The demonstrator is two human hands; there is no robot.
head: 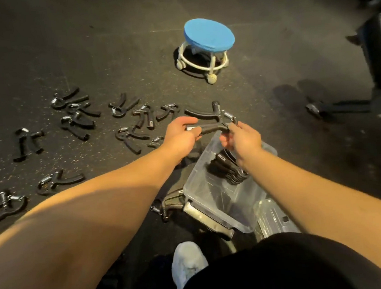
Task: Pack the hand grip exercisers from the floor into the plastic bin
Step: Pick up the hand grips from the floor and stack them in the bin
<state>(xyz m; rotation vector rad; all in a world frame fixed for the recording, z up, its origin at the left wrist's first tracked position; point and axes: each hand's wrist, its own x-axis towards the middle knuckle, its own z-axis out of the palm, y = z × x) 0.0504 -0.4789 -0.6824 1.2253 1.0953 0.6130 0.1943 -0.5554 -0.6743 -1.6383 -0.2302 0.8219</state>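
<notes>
Left hand (180, 134): you're gripping the exerciser (208, 127) handle.
Right hand (243, 139): you're probably pinching its spring end over the bin (221, 203).

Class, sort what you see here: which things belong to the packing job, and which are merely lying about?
Belong to the job:
black hand grip exerciser with metal spring, gripped by left hand and right hand
clear plastic bin, with black exercisers stacked inside
black exercisers scattered on the floor

Lying about:
blue-topped white rolling stool
clear plastic lid beside the bin
</notes>
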